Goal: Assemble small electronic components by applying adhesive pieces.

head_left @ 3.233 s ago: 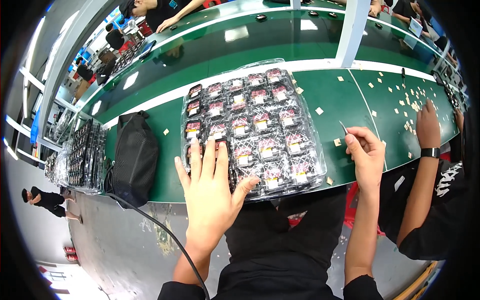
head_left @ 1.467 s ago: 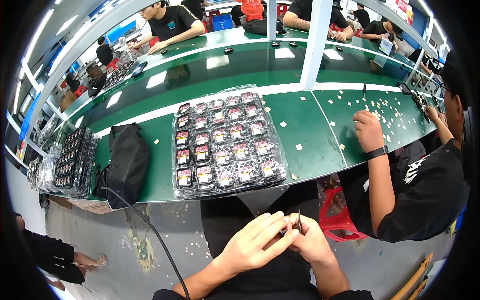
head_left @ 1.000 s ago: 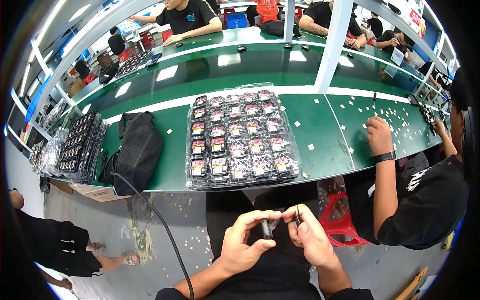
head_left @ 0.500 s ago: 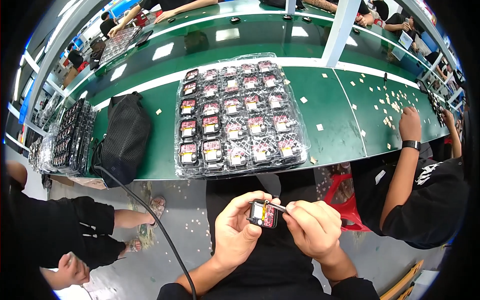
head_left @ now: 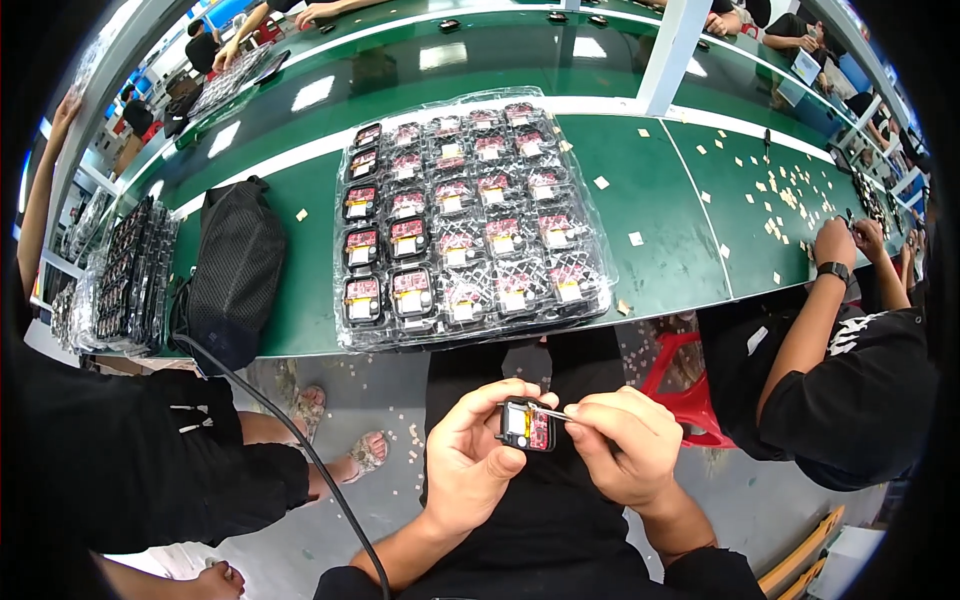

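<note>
My left hand [head_left: 470,465] holds a small black square electronic device [head_left: 528,440] by its edges, over my lap. The open face of the device shows a red circuit board, a white block and a yellow strip. My right hand [head_left: 628,447] pinches slim metal tweezers [head_left: 553,412] between thumb and fingers. Their tip rests at the upper part of the device, near the yellow strip; what it touches there is too small to tell. Beyond my hands, a clear plastic tray [head_left: 470,338] of similar devices lies on the green table [head_left: 660,280].
Left of the tray lies a black bag [head_left: 240,265], with stacked trays [head_left: 135,275] farther left. A black cable [head_left: 310,450] runs past my left forearm. Small pale squares [head_left: 790,190] are scattered at the right, near a co-worker [head_left: 830,370]. Another person [head_left: 130,450] stands at my left.
The tweezers and device stay nearly in place. The view has shifted slightly. The person at left has come closer with an arm raised, and the right co-worker's hands have come together.
</note>
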